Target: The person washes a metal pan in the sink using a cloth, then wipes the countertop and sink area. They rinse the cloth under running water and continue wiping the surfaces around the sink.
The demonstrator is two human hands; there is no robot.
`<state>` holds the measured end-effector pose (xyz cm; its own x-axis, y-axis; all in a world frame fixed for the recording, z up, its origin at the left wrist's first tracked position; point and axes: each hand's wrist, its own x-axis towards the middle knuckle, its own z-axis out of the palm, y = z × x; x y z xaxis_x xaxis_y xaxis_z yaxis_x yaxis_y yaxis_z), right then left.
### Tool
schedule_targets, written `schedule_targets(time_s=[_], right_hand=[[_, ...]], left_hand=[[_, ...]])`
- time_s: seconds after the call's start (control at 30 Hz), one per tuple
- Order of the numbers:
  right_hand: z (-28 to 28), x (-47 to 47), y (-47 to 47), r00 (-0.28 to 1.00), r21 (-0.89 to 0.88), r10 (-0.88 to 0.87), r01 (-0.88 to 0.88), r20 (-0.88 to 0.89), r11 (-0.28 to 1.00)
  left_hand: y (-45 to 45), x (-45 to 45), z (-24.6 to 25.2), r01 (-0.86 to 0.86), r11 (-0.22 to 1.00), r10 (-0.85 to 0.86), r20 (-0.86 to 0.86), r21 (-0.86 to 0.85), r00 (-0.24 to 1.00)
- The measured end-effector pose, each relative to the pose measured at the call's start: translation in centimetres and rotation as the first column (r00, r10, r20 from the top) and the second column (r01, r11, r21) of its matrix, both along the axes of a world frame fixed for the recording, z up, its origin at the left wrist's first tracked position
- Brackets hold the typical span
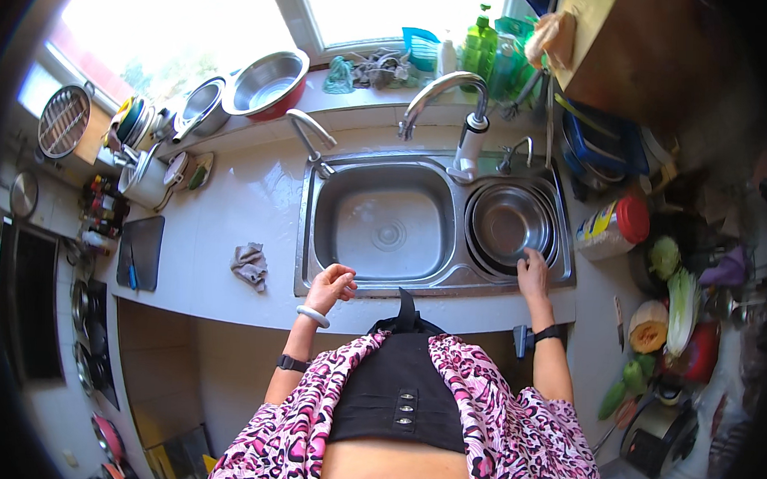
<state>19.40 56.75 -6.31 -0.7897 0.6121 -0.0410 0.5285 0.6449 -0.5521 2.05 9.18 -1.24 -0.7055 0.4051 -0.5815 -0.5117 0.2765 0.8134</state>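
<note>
My left hand [332,288], a pale bangle at its wrist, is raised over the front rim of the steel double sink [381,284]. Its fingers are loosely curled and I see nothing in them. At the small right basin, my right hand [533,272] has its fingertips at the near edge of a stack of round steel bowls [509,222]; whether it grips the rim cannot be told. The large left basin [387,220] holds no dishes and looks wet. A tall chrome and white faucet [470,144] stands behind the divider, and a crumpled grey cloth [250,266] lies on the counter to the left.
A dark cutting board [140,251] with a blue-handled knife [132,273] lies at the left. Bowls, rags and a green pump bottle [480,48] line the windowsill. At right stand a red-lidded jar [615,227], a napa cabbage [682,310], a cut pumpkin [648,326] and another knife [618,323].
</note>
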Motion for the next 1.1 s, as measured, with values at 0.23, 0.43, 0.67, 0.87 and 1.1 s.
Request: schedule_targets(time_s=[0.23, 0.43, 0.67, 0.87, 1.1], right_hand=[[1.3, -1.0, -4.3, 0.967, 0.087, 0.255, -0.256, 0.023, 0.963], [1.3, -1.4, -6.0, 0.941, 0.049, 0.325, -0.331, 0.095, 0.942], [1.0, -0.6, -7.5, 0.936, 0.060, 0.337, -0.344, 0.105, 0.937], [0.4, -0.4, -8.3, 0.947, 0.066, 0.306, -0.313, 0.095, 0.947], [0.3, -0.3, -10.0, 0.957, 0.174, 0.286, -0.292, 0.056, 0.940]], left_hand=[[-0.7, 1.7, -1.3, -0.080, 0.996, 0.079, 0.032, 0.031, 0.996], [-1.6, 2.6, -2.1, -0.131, 0.991, 0.129, 0.054, 0.041, 0.990], [-2.9, 2.9, -2.2, -0.160, 0.985, 0.155, 0.086, 0.059, 0.984], [-3.7, 2.2, -2.2, -0.153, 0.987, 0.147, 0.098, 0.055, 0.984], [-4.3, 0.6, -2.3, -0.129, 0.989, 0.121, 0.111, 0.070, 0.986]])
